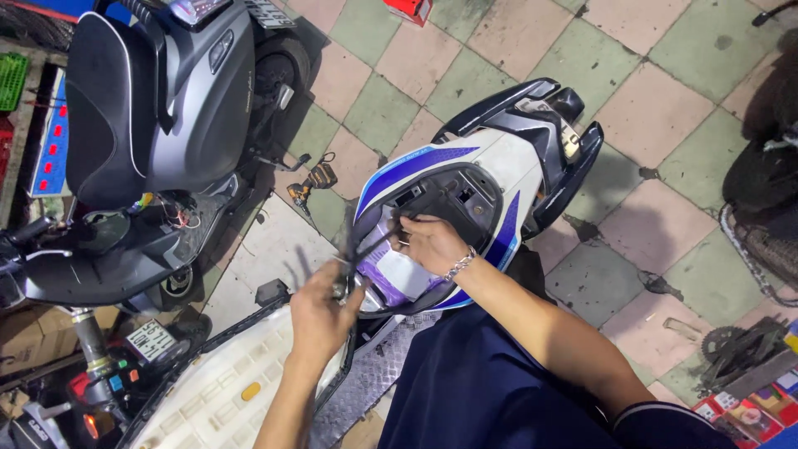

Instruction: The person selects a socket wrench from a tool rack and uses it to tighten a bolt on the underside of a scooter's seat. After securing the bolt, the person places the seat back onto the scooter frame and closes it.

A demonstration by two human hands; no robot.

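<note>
The landmark here is the white scooter body with blue and purple stripes (499, 166), seat removed, standing on a floor of pink and green square tiles (665, 50). Its open, dark-rimmed under-seat cavity (453, 195) faces up.

The right hand (428, 243), with a silver chain bracelet (459, 264) at the wrist, lies at the near edge of that cavity, fingers curled and closed around a thin black cable (374, 241) that runs out of the scooter body towards the person. The left hand (320, 312) is just in front of the scooter body, on the near side of the cavity, fingers wrapped around the other end of the same black cable; motion blur hides exactly how the fingers sit. The two hands are near each other but not touching.

Below the left hand, nearer the person than the scooter body, lies a cream-white ribbed plastic panel with a black edge (224, 391). Beside it sits a grey diamond-pattern metal plate (374, 378). To the left of the scooter body stands a matte grey scooter with a black seat (158, 100), and between the two scooters a black and orange cordless drill (312, 183) lies on the tiles. To the right of the scooter body, well apart, a dark toothed sprocket (721, 341) rests on the floor.
</note>
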